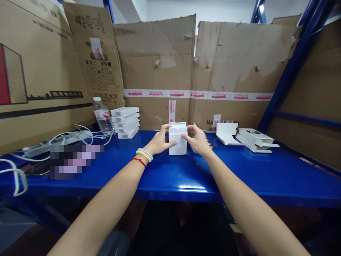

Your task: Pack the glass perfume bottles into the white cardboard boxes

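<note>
A small white box with fine print on its near face stands upright on the blue table, its top flap raised. My left hand grips its left side, thumb on the near face and fingers near the top. From the right, my right hand holds it the same way, thumb pressed on the front. Some small gold-coloured pieces show partly behind my right hand; what they are I cannot make out. What the box contains is hidden.
Left of my hands are a stack of white boxes, a water bottle and white cables. An open white box and another unfolded box lie at right. Cardboard sheets line the back.
</note>
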Available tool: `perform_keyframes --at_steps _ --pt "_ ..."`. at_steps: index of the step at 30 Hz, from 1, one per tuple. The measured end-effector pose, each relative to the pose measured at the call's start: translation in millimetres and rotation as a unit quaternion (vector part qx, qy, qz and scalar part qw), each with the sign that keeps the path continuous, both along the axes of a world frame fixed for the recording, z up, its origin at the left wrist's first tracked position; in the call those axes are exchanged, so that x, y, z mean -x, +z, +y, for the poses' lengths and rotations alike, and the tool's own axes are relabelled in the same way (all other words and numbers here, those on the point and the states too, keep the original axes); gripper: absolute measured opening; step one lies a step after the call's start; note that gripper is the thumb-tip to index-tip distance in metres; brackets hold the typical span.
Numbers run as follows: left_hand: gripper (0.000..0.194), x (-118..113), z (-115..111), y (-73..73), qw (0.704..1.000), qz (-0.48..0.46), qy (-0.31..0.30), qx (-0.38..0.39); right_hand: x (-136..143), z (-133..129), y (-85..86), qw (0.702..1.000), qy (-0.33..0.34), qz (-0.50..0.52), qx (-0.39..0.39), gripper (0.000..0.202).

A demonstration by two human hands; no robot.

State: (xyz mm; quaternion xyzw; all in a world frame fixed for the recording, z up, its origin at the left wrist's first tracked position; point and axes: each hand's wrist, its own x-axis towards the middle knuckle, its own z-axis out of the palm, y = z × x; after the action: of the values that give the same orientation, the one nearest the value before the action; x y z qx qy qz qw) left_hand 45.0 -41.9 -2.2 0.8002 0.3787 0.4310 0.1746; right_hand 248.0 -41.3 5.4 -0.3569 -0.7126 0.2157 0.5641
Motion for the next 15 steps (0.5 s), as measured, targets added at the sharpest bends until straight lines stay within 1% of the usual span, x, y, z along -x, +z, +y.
perform_keyframes --at_steps 4,7,9,12,15 --pt "0.062 0.4 -0.5 1.6 0.999 0.032 0.004 -0.031 0.4 -2.6 1.6 1.0 -0.016 -0.022 0.003 0.025" --pt "0.061 0.8 0.6 1.1 0.997 0.043 0.021 -0.061 0.5 -2.0 0.6 1.0 -0.011 -0.013 0.002 0.036" --pt "0.06 1.1 0.9 0.9 0.994 0.048 0.03 -0.096 0.4 -1.7 -0.1 1.0 -0.011 -0.019 -0.011 0.039" --pt "0.057 0.3 -1.2 2.6 0.987 0.048 0.036 -0.152 0.5 -2.7 0.0 0.999 -0.018 -0.04 -0.031 0.03" --pt "0.048 -2.2 -5.5 7.0 0.985 0.026 0.036 -0.164 0.7 -4.9 1.4 0.998 -0.027 -0.039 -0.029 0.026"
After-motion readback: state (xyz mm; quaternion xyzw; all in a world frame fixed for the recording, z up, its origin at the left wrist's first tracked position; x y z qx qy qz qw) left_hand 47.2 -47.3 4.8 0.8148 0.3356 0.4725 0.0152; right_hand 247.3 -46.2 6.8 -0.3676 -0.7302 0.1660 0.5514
